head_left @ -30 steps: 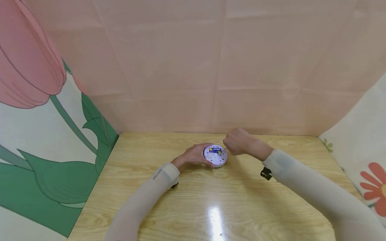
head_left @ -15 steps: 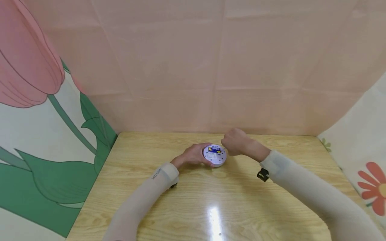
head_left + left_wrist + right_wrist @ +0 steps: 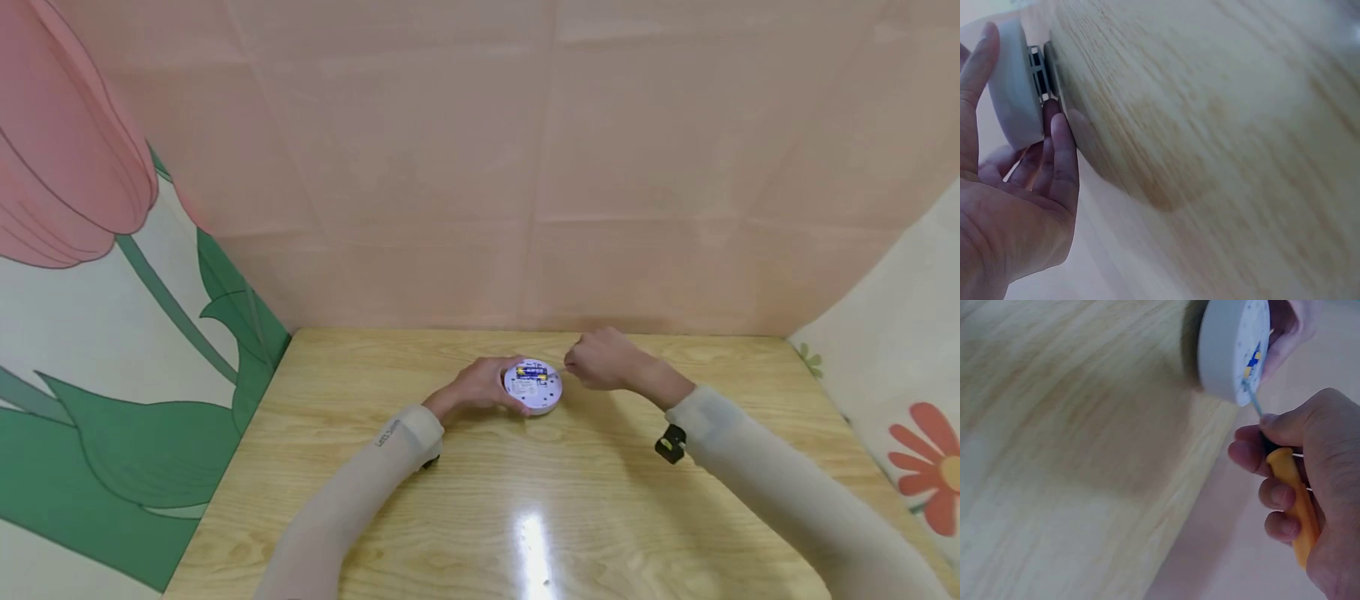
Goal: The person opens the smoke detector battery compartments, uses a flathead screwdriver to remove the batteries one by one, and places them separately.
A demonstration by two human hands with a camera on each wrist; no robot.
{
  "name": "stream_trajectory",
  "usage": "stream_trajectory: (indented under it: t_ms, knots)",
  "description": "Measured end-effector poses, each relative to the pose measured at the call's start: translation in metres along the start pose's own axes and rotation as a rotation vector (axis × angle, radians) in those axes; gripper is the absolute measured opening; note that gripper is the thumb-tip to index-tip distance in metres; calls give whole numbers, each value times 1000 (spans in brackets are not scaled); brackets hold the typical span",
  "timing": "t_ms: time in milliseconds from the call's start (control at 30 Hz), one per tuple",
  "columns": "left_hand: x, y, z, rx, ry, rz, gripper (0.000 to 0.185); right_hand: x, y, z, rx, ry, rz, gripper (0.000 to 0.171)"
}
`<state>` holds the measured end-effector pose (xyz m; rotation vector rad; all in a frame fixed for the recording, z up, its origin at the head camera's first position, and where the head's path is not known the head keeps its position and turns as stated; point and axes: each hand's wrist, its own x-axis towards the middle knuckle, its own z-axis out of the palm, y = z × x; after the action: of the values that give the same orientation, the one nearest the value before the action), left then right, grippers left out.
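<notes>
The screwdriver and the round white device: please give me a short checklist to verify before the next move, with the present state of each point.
1. Right hand grips the screwdriver by its yellow handle: ok.
2. Screwdriver tip reaches the face of the round white device, near the yellow and blue part: ok in the right wrist view.
3. Tip sits properly in a screw or slot: cannot tell, too small.
4. Left hand holds the device at its side, fingers around the rim: ok.
5. Device rests on the wooden table: ok; the left wrist view shows a dark base under the white body.
6. Left fingers are away from the tip: ok; they are on the opposite side.
</notes>
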<state>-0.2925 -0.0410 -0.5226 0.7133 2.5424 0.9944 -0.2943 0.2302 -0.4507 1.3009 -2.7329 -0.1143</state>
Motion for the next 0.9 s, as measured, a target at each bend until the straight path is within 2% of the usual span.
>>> stream_trajectory:
  t_ms: [133,333,467,767,900]
  knots:
    - [0,-1,0,4,0,1,114,-6,4,11,41,33,11,43]
    - [0,0,-1,7,-4,-5,115,-13,8,26,122,75,35,22]
    - [-1,1,-1,-3,-4,-10,114,-18,10,36,149,133,49,10]
    - [0,1,-1,6,0,11,113,-28,9,56,273,228,99,12]
    - [0,3,-2,20,-4,9,113,-30,7,62,292,261,118,11]
